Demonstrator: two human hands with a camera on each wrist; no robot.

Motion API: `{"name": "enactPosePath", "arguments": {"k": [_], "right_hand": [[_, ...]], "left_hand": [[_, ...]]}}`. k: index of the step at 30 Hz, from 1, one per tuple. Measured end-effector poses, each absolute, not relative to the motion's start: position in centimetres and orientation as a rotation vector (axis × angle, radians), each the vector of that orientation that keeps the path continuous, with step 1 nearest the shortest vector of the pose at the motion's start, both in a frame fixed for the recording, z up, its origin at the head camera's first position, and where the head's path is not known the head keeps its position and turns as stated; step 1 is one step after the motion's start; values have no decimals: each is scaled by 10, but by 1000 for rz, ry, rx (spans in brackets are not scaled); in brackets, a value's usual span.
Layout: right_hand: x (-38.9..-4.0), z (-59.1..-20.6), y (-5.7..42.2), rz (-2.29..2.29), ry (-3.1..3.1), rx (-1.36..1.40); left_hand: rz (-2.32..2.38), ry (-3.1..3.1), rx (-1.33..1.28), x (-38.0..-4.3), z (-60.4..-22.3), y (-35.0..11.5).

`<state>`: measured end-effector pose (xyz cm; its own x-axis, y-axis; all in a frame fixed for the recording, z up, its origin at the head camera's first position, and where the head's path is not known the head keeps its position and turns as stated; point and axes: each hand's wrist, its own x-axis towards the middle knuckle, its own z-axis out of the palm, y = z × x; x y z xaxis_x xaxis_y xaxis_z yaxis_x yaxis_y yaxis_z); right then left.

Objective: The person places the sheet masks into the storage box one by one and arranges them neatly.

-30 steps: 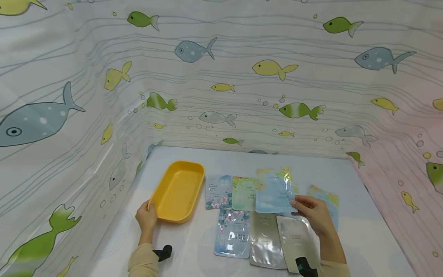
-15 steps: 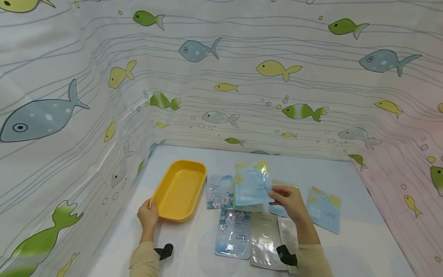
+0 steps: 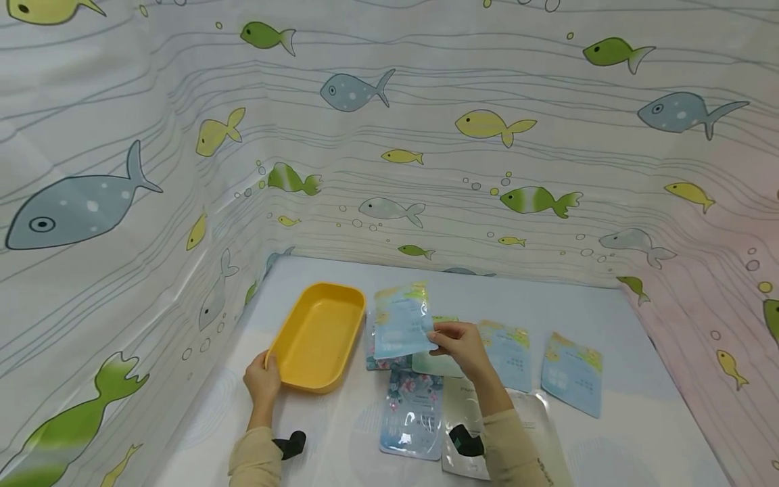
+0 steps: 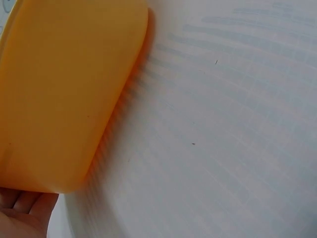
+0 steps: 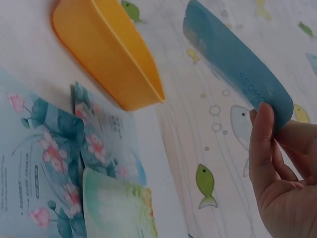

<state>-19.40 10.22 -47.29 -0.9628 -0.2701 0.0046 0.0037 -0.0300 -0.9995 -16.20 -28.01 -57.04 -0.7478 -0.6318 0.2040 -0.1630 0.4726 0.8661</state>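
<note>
My left hand (image 3: 262, 382) grips the near left corner of a yellow plastic tray (image 3: 319, 331), thumb over the rim. In the left wrist view its fingers (image 4: 39, 206) lie under the tray's edge. My right hand (image 3: 464, 348) pinches the lower right edge of a light blue and yellow sheet mask packet (image 3: 402, 323), held up just right of the tray. The right wrist view shows this packet (image 5: 237, 64) bent, between thumb and fingers. Behind it, a flowered blue packet (image 3: 379, 365) and a green packet (image 3: 438, 365) are partly covered.
Two more blue and yellow packets, one nearer (image 3: 505, 355) and one farther right (image 3: 572, 373), lie flat on the white table (image 3: 645, 406). In front are a flowered packet (image 3: 412, 419) and two silvery ones, partly under my right forearm. Fish-printed curtain (image 3: 426, 182) walls surround the table.
My right hand has lifted the blue and yellow packet off another like it and carried it left, over the green packet toward the tray. The left hand stays on the tray.
</note>
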Motion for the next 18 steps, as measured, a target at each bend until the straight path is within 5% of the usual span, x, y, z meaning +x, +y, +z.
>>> {"name": "enactPosePath", "arguments": {"k": [18], "right_hand": [[-208, -505, 2, -2051, 1949, -234]], "left_hand": [[-1209, -2210, 642, -162, -571, -279]]}}
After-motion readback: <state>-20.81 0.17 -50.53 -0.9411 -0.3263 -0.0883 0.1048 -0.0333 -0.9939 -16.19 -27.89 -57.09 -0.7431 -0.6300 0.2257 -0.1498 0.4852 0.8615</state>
